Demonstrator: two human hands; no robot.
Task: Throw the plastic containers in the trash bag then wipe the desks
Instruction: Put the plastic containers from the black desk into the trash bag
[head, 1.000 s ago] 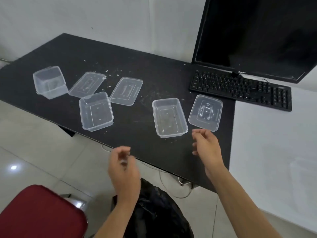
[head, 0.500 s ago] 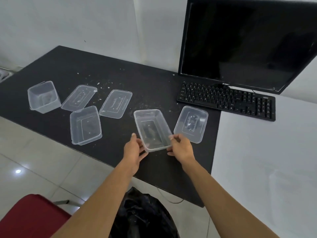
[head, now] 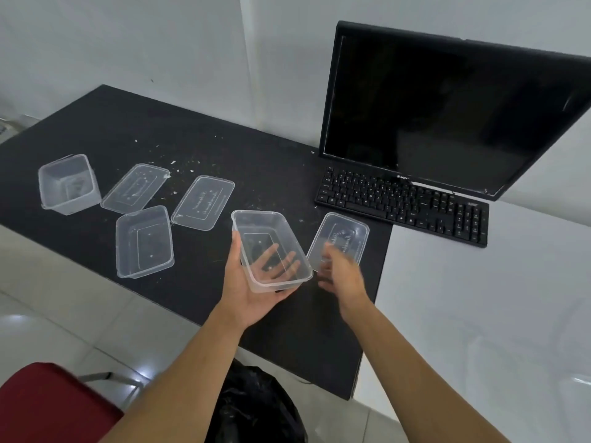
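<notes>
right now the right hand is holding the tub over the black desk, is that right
No: the left hand holds the tub over the black desk, as the head view shows. The right hand is open and holds nothing.

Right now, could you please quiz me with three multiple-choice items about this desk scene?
1. Relative to the black desk, the black plastic trash bag sits: A on top; B on the floor below its near edge; C behind it.
2. Flat clear plastic lids lying on the desk: A one; B three; C five.
3. The clear rectangular plastic tub nearest the black keyboard is: A lying on the desk; B in the bag; C held by the left grip.
Answers: B, it sits on floor tiles; B, three show; C, the palm is beneath it.
</notes>
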